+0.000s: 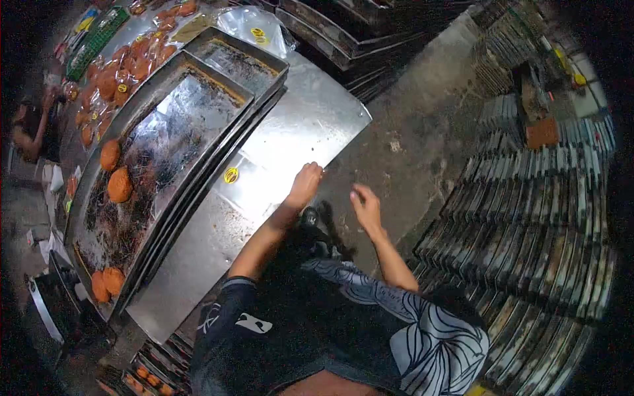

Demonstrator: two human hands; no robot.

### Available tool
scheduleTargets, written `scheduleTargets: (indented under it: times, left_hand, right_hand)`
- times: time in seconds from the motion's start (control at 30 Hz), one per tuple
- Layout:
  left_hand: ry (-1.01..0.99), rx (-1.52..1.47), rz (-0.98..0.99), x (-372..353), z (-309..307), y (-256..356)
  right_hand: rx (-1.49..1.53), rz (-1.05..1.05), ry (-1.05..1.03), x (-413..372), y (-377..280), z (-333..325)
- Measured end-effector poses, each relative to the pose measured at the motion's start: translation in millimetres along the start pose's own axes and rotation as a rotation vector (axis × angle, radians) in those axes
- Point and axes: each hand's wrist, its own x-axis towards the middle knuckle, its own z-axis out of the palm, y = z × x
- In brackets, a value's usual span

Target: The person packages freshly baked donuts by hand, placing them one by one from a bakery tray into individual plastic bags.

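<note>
My left hand (306, 183) is over the right edge of the metal table (297, 119), its fingers curled together; whatever they hold, if anything, is too small to make out. My right hand (366, 206) is apart from it, in the air past the table edge, with thumb and fingers spread and nothing between them. A clear plastic bag with a yellow label (230, 175) lies flat on the table, left of my left hand. Further left, a large stained tray (178, 125) on top of a stack bears several brown buns (120, 185) along its left side.
Many bagged buns (135, 63) lie beyond the trays, near a green crate (99, 41). Clear bags (254, 30) sit at the table's far end. Tall rows of stacked trays (528, 211) stand on the right. Another person's arm (41, 129) shows at the far left.
</note>
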Motion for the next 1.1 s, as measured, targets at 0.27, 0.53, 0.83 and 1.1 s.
scheduleTargets:
  times: [0.27, 0.53, 0.83, 1.1]
  left_hand:
    - [-0.123, -1.064, -0.529, -24, -35, 39]
    - [0.028, -0.727, -0.423, -45, -84, 70]
    - [0.153, -1.004, -0.368, -81, -152, 63]
    - [0.394, -0.769, -0.554, -107, -199, 49]
  right_hand:
    - [0.419, -0.075, -0.517, 11, -50, -1]
    - [0.226, -0.3, -0.56, 18, -79, -4]
    - [0.248, -0.385, -0.341, 12, -138, 39]
    - [0.123, -0.047, -0.501, -6, -209, 74]
